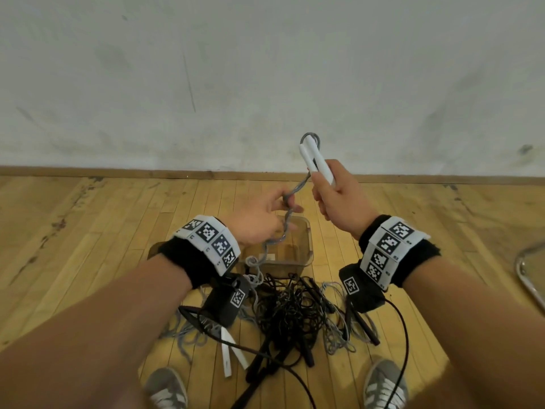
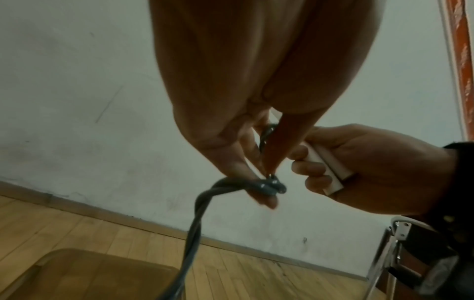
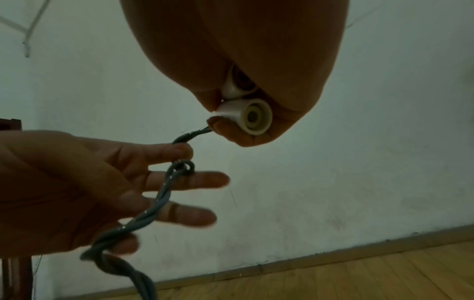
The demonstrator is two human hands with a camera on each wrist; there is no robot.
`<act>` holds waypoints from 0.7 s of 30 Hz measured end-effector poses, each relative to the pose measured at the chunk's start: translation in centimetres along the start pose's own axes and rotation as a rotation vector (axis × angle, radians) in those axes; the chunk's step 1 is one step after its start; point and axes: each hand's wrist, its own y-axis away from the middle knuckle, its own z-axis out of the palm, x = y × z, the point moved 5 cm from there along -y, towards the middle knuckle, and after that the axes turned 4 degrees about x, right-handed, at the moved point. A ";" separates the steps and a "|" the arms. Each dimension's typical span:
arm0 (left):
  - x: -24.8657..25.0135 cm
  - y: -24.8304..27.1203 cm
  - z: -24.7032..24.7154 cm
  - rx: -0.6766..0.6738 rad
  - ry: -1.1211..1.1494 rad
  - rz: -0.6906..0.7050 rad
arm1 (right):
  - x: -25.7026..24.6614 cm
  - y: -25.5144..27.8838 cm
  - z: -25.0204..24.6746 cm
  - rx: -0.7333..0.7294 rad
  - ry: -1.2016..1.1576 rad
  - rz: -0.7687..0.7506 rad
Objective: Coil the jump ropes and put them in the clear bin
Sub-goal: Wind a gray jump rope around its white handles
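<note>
Under right wrist | handle ends (image 3: 252, 118) visible | head view: sides only

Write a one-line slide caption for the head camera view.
Right hand grips two white plastic handles; left hand pinches the twisted grey rope above the clear plastic bin.

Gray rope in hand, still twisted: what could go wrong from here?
1. The gray rope hangs twisted from the left hand into the tangled pile; pulling may drag the black ropes up with it.
2. The twist could lock into the coil and spring open in the clear bin.
3. The right hand grips both white handles; one could slip out while winding.
</note>
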 end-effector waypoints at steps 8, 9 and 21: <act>0.5 -1.3 -0.1 0.261 0.096 0.039 | 1.0 -0.9 0.0 0.011 0.424 -0.136; 0.5 -1.3 -0.1 0.287 -0.011 0.085 | 1.3 -1.0 -0.1 0.001 0.471 -0.126; 2.0 -2.1 -1.4 0.239 -0.777 0.328 | 2.2 2.0 2.6 -0.558 0.800 -0.209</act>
